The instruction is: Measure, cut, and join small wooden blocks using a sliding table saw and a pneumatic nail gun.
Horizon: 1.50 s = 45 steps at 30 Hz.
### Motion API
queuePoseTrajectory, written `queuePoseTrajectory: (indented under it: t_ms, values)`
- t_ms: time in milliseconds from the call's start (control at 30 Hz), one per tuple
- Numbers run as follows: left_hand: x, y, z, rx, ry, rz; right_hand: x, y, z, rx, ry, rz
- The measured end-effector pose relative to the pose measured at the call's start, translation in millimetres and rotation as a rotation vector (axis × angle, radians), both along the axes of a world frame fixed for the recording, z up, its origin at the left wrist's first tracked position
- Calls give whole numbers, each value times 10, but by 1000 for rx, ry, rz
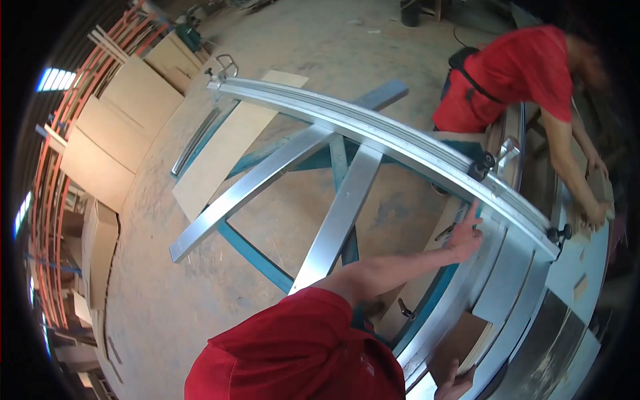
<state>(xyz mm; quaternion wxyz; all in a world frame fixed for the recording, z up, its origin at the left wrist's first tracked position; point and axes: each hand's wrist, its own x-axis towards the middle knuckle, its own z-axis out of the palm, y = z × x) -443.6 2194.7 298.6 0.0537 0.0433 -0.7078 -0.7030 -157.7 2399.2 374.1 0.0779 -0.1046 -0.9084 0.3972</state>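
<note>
My left arm reaches across to the long aluminium fence [400, 143] of a panel saw. My left hand [465, 237] touches the near side of the fence with its fingers extended, holding nothing. At the bottom right, my right hand [456, 383] is at the near end of a brown board [459, 343] with a pale edge, its thumb raised against it. The picture's edge partly hides this hand's fingers. The board lies on the silver sliding table [490, 267]. A black clamp knob [481, 167] sits on the fence beyond my left hand.
A person in a red shirt [513, 73] leans over the far right side, hands on a small wooden piece [608, 203]. Two aluminium arms [253, 190] and a teal frame [257, 257] extend left. A pale panel [227, 160] lies beneath. Sheets [107, 133] lean against orange racking.
</note>
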Motion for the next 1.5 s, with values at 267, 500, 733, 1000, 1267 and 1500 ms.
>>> queuePoseTrajectory:
  t_ms: [267,500,733,1000,1267,1500]
  values:
    - [-341,-3284,405,327,132,920,-115,-71,59,-49,-142,21]
    - [396,-4457,1531,406,423,1174,-177,7,47,-69,-65,24]
    - [1149,-3341,107,-554,278,669,-194,173,-55,119,-147,22]
    - [1500,-2586,-472,-936,41,500,-212,100,47,136,-99,100]
    - [1558,-2653,-414,-879,13,507,-197,230,-60,73,-217,111]
    - [1110,-2335,-548,-1027,148,372,-87,561,-207,-172,32,78]
